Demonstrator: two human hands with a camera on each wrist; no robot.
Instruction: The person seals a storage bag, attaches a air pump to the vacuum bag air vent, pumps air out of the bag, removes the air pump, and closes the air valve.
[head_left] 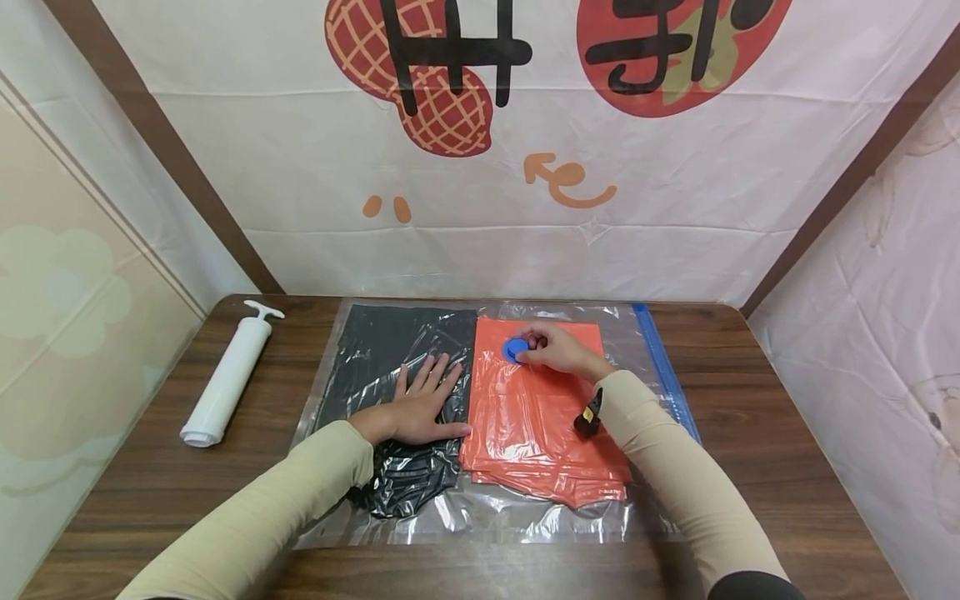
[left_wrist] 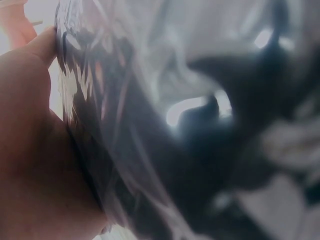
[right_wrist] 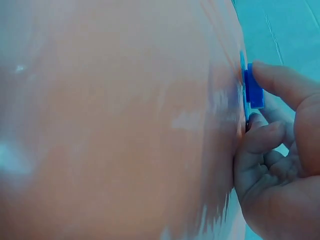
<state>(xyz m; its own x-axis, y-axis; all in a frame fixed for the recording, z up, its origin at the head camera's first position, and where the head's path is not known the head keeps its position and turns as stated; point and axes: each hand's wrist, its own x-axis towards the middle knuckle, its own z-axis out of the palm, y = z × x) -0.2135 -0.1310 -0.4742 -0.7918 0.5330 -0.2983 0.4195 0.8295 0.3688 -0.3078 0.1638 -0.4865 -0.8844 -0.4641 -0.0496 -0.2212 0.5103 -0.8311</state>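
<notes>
A clear vacuum storage bag (head_left: 517, 525) lies flat across the table, with a folded black item (head_left: 390, 342) in its left half and a folded orange item (head_left: 517, 417) in its right half. My left hand (head_left: 420, 410) rests spread and palm down on the plastic over the black item, close to the orange one. On the bag above the orange item sits a round blue valve cap (head_left: 515, 349). My right hand (head_left: 558, 352) pinches this cap at its right side; the right wrist view shows the blue cap (right_wrist: 254, 87) at the fingertips, standing out from the plastic.
A white hand pump (head_left: 231, 379) with a T-shaped handle lies at the left of the wooden table (head_left: 757, 417). Along the bag's right edge runs a blue zip strip (head_left: 667, 371). A printed cloth (head_left: 480, 258) hangs behind the table.
</notes>
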